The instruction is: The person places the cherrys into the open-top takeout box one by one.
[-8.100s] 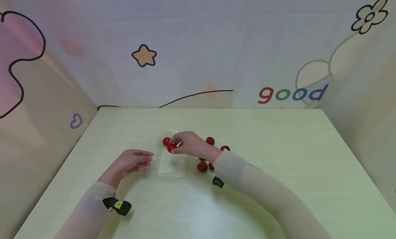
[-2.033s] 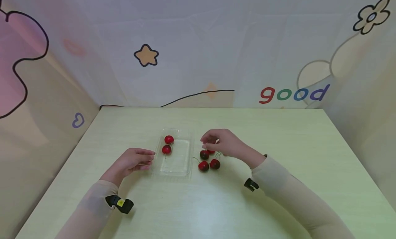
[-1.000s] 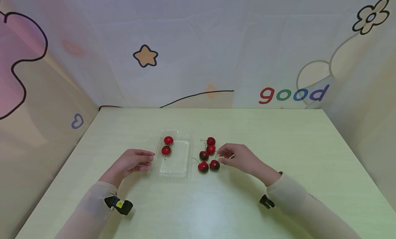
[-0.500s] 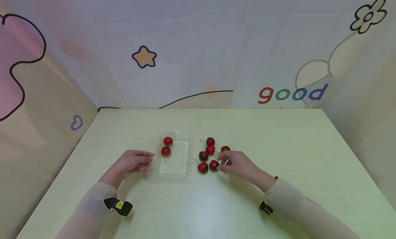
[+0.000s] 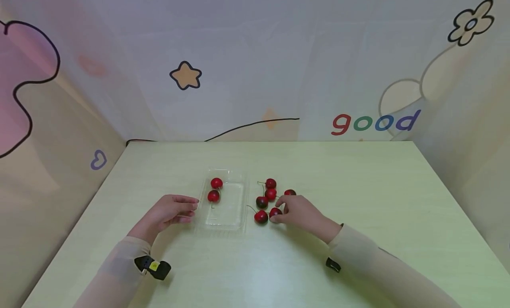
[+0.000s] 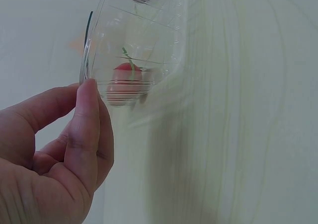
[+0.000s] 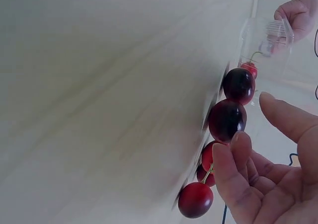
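A clear plastic container (image 5: pixel 244 202) lies left of the table's middle with two red cherries (image 5: pixel 213 196) inside, one behind the other. My left hand (image 5: pixel 169 213) pinches the container's left rim between thumb and fingers, as the left wrist view shows. To the right of the container several loose cherries (image 5: pixel 261 202), dark red with thin green stems, lie in a group. At the group's front right, my right hand (image 5: pixel 300 214) has its thumb and fingertips spread about a dark cherry (image 5: pixel 275 213). In the right wrist view, a gap shows between the thumb and that cherry (image 7: pixel 227 120).
One cherry (image 5: pixel 290 192) sits apart, just behind my right hand. The pale wooden table (image 5: pixel 358 179) ends at a printed cloth backdrop (image 5: pixel 239 69), which also rises at both sides.
Earlier my right hand held a cherry over the container; two cherries now lie in there. It has since come back to the loose cherries and shifted slightly left. My left hand stays put.
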